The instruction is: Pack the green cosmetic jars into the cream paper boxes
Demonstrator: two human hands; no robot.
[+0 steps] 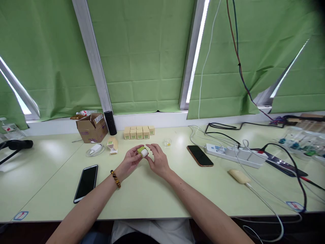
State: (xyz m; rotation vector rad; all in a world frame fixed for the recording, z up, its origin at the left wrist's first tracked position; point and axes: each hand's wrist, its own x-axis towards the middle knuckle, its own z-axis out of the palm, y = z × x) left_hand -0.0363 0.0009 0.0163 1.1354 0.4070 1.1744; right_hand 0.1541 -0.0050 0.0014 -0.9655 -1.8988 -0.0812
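My left hand [132,159] holds a small rounded object with a yellow-green cover and a white part [144,153], pinched between thumb and fingers above the table. Just to its right is my right hand [158,161], its thumb and fingers apart and curved around the object's right side. The right thumb tip comes close to the white part; whether it touches I cannot tell. Beyond the hands stand several small tan boxes [139,132] in a tight group. A small clear plastic piece [167,142] with a yellow spot lies behind my right hand.
Left of the hands are a dark-screened phone [86,183], an opened tan box [112,145], a coiled white cable [95,149], a cardboard box [92,128] and a black cylinder [110,123]. To the right lie another phone [200,156], a power strip [236,155] and a cream mouse-like device [239,176].
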